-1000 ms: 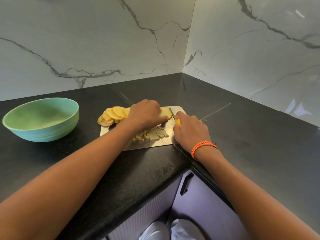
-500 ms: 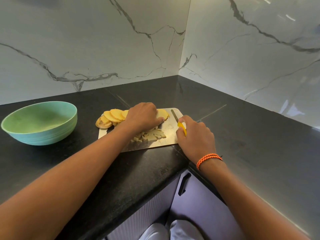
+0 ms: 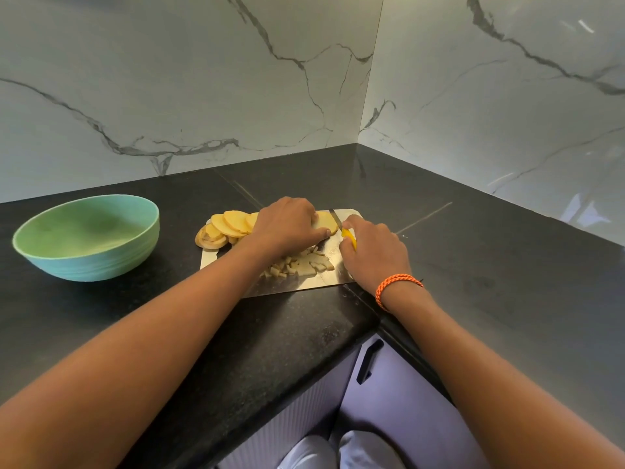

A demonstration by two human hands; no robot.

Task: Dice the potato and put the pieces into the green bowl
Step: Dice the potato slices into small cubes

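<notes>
While the left hand (image 3: 285, 223) presses the potato slices (image 3: 325, 222) flat on the cutting board (image 3: 306, 284), the right hand's (image 3: 373, 253) grip wraps the yellow-handled knife (image 3: 348, 235), blade just right of them, green bowl (image 3: 88, 236) well left.

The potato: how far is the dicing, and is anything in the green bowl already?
Done: the potato is sliced, and some diced pieces lie on the cutting board. In hand: the left hand presses a slice while the right hand grips the knife. Left: the fanned slices remain uncut, and the green bowl looks empty.
</notes>
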